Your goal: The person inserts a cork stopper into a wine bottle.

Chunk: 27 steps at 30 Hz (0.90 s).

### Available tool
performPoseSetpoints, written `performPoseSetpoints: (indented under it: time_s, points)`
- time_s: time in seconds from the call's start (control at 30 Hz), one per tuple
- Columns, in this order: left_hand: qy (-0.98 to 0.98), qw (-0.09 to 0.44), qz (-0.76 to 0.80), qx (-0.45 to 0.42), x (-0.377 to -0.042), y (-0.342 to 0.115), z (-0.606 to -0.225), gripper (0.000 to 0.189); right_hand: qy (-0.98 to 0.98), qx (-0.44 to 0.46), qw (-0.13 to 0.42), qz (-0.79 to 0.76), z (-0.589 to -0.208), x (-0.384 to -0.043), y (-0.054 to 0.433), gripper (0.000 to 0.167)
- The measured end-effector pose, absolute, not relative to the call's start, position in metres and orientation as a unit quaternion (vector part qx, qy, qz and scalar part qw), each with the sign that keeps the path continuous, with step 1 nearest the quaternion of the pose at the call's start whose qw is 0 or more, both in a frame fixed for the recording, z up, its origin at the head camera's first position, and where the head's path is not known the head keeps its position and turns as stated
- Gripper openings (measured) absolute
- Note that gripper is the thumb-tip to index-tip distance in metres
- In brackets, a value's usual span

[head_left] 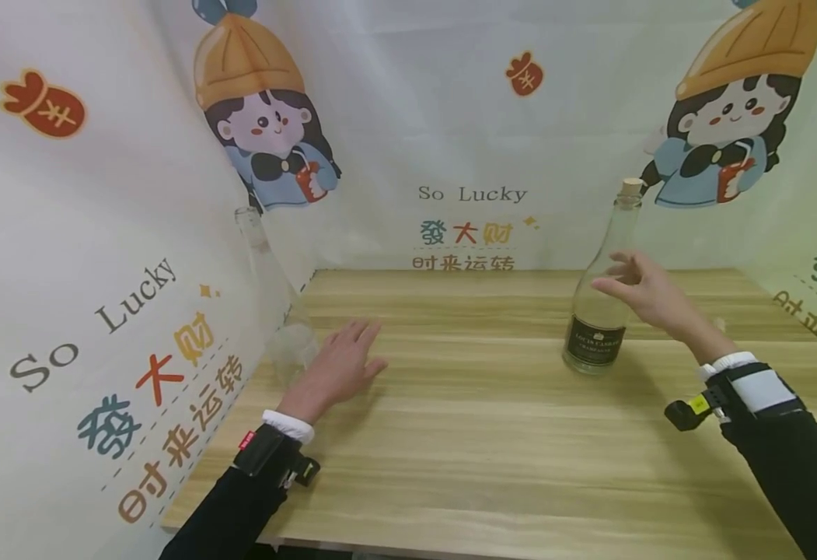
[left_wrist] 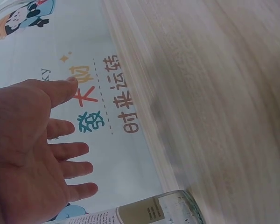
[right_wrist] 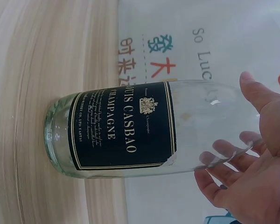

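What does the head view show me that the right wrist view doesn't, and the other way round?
Only the head view: the tan cylindrical cork stopper, the left hand, and the leftmost tall clear glass bottle.
Only the right wrist view: partly readable fine print on the black rectangular label, and fingertips seen through the glass.
Both: the black-labelled clear glass bottle, the right hand, the pale wooden table and the white printed sheet.

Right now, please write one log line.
left hand: empty, near uncorked bottle | right hand: at corked bottle, contact unclear | bottles: upright
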State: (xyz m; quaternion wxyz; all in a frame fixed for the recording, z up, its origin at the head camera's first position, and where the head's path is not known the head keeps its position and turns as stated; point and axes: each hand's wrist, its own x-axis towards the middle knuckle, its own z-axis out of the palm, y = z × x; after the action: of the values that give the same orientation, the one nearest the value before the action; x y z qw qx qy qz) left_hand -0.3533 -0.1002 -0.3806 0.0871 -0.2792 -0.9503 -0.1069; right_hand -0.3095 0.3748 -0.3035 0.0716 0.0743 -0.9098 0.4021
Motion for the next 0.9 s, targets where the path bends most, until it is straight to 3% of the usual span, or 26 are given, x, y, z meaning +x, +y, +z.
performPoseSetpoints:
  time_s: [0.9]
  points:
    - [-0.952,0.078,-0.105,-0.276,-0.355,-0.100,-0.384,0.069,-0.891,-0.005,0.133,0.434,-0.309,-0.334,0.408,0.090]
